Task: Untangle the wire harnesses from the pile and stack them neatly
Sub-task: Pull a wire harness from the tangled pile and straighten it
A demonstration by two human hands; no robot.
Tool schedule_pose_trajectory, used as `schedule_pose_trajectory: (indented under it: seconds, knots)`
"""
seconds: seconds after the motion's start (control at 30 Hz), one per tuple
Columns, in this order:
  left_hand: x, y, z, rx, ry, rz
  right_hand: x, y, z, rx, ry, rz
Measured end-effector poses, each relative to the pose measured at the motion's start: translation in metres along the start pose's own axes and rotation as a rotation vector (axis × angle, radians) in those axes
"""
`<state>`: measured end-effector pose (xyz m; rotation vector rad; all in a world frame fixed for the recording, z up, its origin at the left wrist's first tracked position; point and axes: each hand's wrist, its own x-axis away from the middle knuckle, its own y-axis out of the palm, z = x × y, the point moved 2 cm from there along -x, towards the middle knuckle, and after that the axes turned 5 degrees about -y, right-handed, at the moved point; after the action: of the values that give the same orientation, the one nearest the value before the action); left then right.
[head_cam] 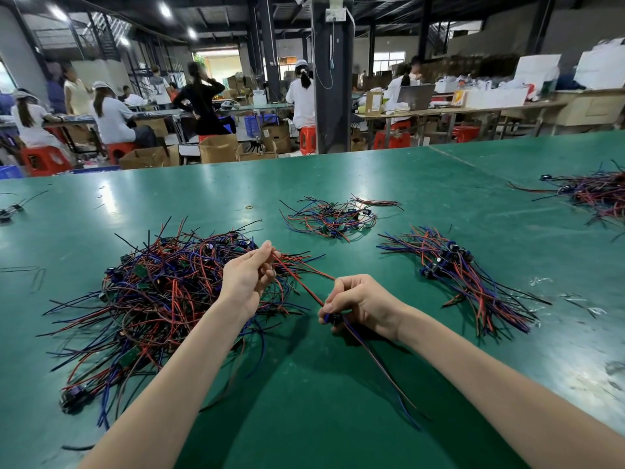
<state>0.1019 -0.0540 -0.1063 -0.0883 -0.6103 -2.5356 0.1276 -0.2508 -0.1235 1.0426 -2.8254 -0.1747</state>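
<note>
A big tangled pile of red, blue and black wire harnesses [162, 299] lies on the green table [321, 401] at the left. My left hand [245, 277] hovers at the pile's right edge and pinches red wires between thumb and fingers. My right hand [360, 304] grips the dark connector end of one wire harness [306, 287]; its red wires stretch up-left to my left hand, and its other wires trail down toward me. A combed stack of harnesses [463, 275] lies to the right of my right hand.
A smaller loose bunch of harnesses [333, 216] lies farther back at centre. Another pile [592, 194] sits at the far right edge. Stray wires [10, 209] lie at the far left, plastic scraps [571, 299] at the right. Behind the table people sit at benches.
</note>
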Motion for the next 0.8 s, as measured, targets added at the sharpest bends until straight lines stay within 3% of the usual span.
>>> schedule_pose_trajectory:
  seconds: [0.8]
  knots:
    - [0.0051,0.0041,0.0025,0.06,-0.028,-0.014,-0.0004,0.0009,-0.0001,-0.004,0.005,-0.01]
